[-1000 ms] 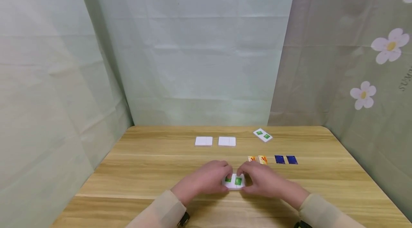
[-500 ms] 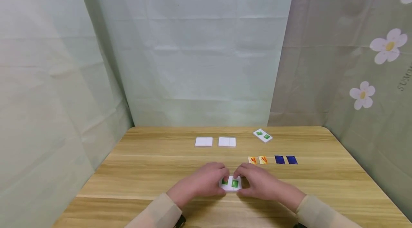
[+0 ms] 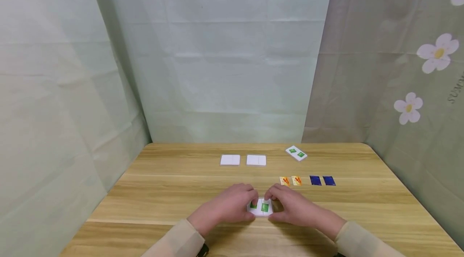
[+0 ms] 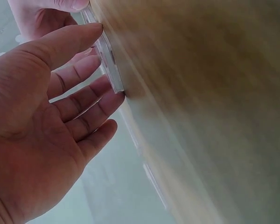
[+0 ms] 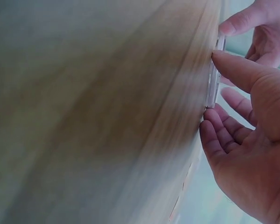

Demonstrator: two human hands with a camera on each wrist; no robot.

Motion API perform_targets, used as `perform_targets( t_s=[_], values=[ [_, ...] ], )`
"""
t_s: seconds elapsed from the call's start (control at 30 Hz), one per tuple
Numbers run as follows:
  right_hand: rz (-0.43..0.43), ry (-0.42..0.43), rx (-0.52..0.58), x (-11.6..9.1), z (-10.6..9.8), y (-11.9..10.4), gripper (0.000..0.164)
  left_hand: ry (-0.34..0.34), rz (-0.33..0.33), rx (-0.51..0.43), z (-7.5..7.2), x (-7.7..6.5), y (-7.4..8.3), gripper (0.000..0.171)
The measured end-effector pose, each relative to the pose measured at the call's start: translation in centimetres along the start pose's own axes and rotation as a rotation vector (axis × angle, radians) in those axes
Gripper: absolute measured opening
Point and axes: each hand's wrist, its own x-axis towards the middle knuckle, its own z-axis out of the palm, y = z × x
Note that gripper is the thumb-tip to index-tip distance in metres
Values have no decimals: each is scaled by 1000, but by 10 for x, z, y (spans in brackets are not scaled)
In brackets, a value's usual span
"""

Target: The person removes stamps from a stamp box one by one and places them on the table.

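Note:
Between both hands, a flat white case [image 3: 259, 213] with clear edges lies on the table; two green squares [image 3: 265, 207] show on its top. My left hand [image 3: 235, 204] grips the left end, thumb at the near edge, an index finger over the left green square. Mirroring it, my right hand [image 3: 293, 205] holds the right end, its thumb also at the near side. From the left wrist view, the clear plastic edge of the case [image 4: 111, 65] runs between thumb and fingers. The right wrist view shows that hand's thumb [image 5: 233, 67] touching the case's edge.
Farther back lie two blank white cases [image 3: 230, 160] side by side, and a tilted white case with green squares [image 3: 296, 153]. Two orange-patterned squares [image 3: 296, 181] and two dark blue squares [image 3: 315, 180] lie to the right. Cloth curtains [image 3: 232, 55] stand around the wooden table [image 3: 163, 192].
Both hands and the case between them have shifted slightly left and nearer to me, uncovering the orange squares. Over the last half second they hardly move.

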Motion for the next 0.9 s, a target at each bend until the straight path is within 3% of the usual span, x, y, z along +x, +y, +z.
perform_targets(
  t_s=[0.57,0.9],
  values=[
    [16,3,59,2,2,0,44,-19,-26,-74,-8,1,2,28],
    [10,-8,124,7,1,3,47,-22,-1,-144,-12,3,0,21]
  ],
)
